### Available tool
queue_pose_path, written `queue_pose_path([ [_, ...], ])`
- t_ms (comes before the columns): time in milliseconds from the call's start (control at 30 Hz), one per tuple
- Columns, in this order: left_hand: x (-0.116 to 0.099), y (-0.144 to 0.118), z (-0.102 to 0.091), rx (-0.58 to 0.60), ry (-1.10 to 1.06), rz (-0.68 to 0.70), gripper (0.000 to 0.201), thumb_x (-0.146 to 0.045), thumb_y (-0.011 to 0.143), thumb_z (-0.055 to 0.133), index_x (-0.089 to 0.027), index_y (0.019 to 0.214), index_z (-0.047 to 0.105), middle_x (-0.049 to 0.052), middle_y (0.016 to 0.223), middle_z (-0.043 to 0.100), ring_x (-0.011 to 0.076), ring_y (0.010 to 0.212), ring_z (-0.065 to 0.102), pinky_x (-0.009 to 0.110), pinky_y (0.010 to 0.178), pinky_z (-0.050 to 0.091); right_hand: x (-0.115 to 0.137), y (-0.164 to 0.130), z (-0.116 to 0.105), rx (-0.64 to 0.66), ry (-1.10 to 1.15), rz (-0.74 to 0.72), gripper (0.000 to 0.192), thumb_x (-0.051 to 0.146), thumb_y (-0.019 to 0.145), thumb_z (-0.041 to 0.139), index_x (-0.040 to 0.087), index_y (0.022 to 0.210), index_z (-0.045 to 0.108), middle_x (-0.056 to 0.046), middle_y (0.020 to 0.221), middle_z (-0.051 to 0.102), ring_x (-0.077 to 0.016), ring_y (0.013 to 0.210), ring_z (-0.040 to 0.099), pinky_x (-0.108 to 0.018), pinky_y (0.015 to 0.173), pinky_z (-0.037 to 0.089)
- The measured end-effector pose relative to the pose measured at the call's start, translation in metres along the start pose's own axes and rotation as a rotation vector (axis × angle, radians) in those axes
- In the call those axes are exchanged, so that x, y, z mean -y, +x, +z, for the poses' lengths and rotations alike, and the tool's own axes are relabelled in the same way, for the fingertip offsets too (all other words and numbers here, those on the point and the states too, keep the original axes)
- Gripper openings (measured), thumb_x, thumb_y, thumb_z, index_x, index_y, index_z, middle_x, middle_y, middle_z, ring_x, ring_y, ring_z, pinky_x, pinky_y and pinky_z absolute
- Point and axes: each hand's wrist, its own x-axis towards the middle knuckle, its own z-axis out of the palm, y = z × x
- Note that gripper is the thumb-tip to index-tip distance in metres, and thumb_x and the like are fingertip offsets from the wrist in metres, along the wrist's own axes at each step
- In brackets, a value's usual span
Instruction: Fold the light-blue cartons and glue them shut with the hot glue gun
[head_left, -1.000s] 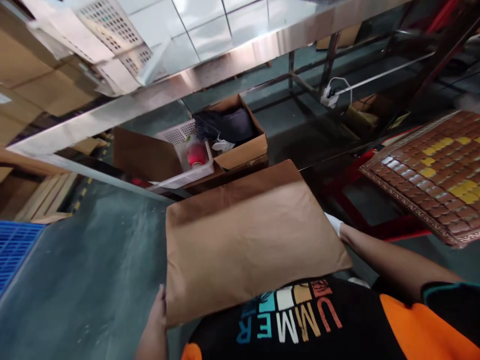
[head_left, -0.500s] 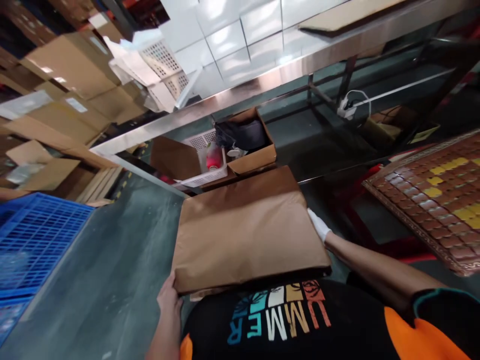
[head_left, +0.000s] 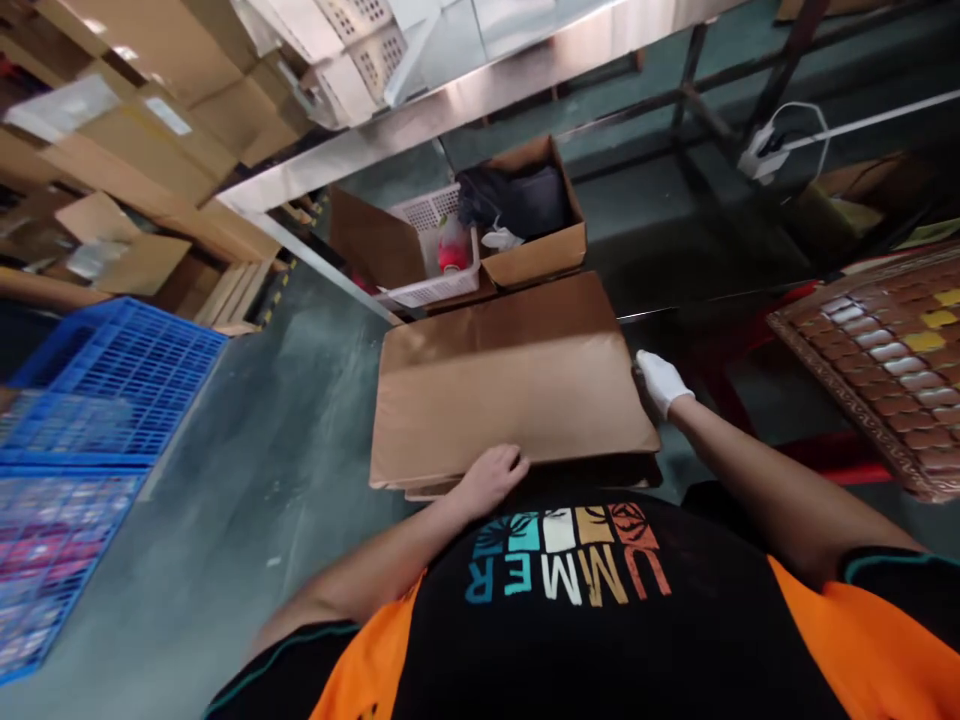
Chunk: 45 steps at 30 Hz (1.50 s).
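a steel worktop (head_left: 480,85) runs across the top above the green floor (head_left: 247,480), with blue crates (head_left: 90,400) to the left and an open cardboard box (head_left: 536,255) beside a white basket (head_left: 435,290) underneath it. the flat brown cardboard sheet (head_left: 510,390) is held level in front of the black shirt (head_left: 570,600), whose upside-down print reads "ummer". the bare left hand (head_left: 491,472) curls over the sheet's near edge, gripping it, and the white-gloved right hand (head_left: 661,380) grips its right edge.

One brown sheet stack (head_left: 510,400), two blue crates (head_left: 112,375), one white basket (head_left: 435,255).
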Motion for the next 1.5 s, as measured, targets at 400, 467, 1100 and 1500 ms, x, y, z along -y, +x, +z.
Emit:
queue_pose_path([
  [400, -0.023, 0.026, 0.014, 0.010, 0.034, -0.045, 0.035, -0.008, 0.107, 0.041, -0.014, 0.091, 0.072, 0.013, 0.086, 0.066, 0.0242, 0.080, 0.059, 0.034, 0.063, 0.040, 0.091, -0.119, 0.048, 0.309, -0.598, -0.724, 0.038, 0.035, 0.100, 0.061, 0.009, 0.124, 0.075, -0.024, 0.146, 0.066, -0.0359, 0.130, 0.062, -0.046, 0.114, 0.045],
  [467, -0.023, 0.030, 0.014, -0.001, 0.018, -0.046, 0.036, -0.008, 0.107, 0.041, -0.014, 0.093, 0.073, 0.014, 0.087, 0.067, 0.0240, 0.080, 0.060, 0.034, 0.063, 0.040, 0.097, -0.135, 0.064, 0.422, -0.686, -0.801, 0.032, 0.034, 0.098, 0.067, 0.011, 0.118, 0.076, -0.022, 0.140, 0.068, -0.0341, 0.124, 0.064, -0.043, 0.107, 0.047],
  [1100, 0.031, 0.019, 0.020, -0.431, -0.326, -0.556, 0.014, -0.015, 0.093, 0.065, -0.018, 0.079, 0.064, 0.005, 0.081, 0.069, 0.0167, 0.075, 0.062, 0.027, 0.068, 0.046, 0.117, -0.150, 0.106, 0.546, -0.972, -0.715, 0.032, 0.025, 0.108, 0.050, 0.011, 0.114, 0.078, -0.020, 0.118, 0.075, -0.0300, 0.112, 0.070, -0.036, 0.088, 0.048],
  [1500, 0.084, -0.010, 0.008, -0.887, -0.395, -0.827, 0.005, -0.017, 0.085, 0.060, -0.022, 0.084, 0.059, 0.004, 0.084, 0.066, 0.0190, 0.079, 0.064, 0.031, 0.075, 0.054, 0.168, -0.129, 0.128, 0.506, -0.986, -0.585, 0.032, 0.027, 0.104, 0.055, 0.013, 0.129, 0.070, -0.025, 0.127, 0.070, -0.0386, 0.120, 0.069, -0.048, 0.096, 0.058],
])
